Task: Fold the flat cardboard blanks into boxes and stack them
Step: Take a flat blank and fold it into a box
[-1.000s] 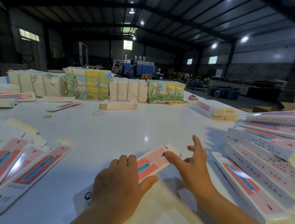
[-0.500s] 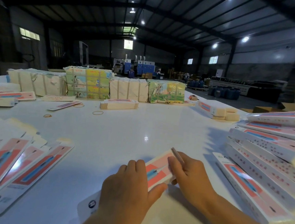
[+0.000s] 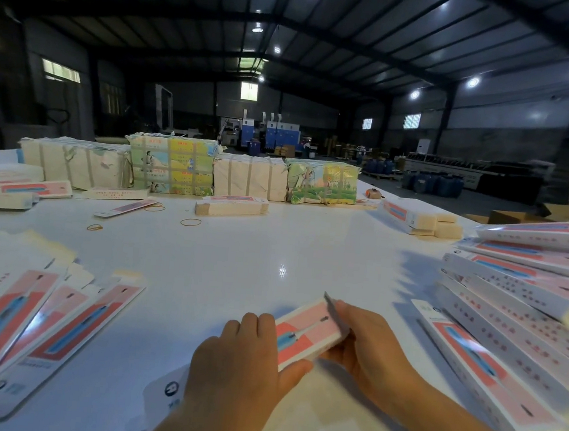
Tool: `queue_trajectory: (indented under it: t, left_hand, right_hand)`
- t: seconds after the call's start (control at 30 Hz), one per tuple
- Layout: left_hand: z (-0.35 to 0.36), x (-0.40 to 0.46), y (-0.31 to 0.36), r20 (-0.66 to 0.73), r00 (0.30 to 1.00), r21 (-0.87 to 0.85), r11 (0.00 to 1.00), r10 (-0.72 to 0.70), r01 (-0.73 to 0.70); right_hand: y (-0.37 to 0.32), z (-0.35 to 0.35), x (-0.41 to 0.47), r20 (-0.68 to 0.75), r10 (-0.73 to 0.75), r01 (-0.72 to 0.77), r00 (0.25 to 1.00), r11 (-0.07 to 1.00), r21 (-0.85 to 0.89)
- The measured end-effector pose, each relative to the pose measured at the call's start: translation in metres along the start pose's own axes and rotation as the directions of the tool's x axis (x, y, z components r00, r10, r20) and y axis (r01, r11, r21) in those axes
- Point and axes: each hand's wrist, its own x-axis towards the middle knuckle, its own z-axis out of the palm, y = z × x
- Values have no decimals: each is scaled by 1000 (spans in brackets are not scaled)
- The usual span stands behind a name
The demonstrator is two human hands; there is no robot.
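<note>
i see both hands on one long white cardboard box with a pink and blue print (image 3: 303, 334), lying on the glossy white table (image 3: 237, 266) just in front of me. the left hand (image 3: 239, 366) lies over its middle, fingers curled across the top and thumb tucked against the near side, grasping it. the right hand (image 3: 367, 349) grips the far end, fingers wrapped at the end flap (blurred, so i cannot tell how the flap sits). a fan of flat printed cardboard blanks (image 3: 36, 317) lies to the left, and a stack of folded white and pink boxes (image 3: 524, 291) rises on the right.
</note>
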Motion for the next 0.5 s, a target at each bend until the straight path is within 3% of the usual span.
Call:
queue_trajectory:
  t: [0.5]
  left_hand:
    - [-2,0,-2,22,999,-7,1000,30,-30]
  right_hand:
    - [-5,-4,-1,-39,71,-71,997,997,17]
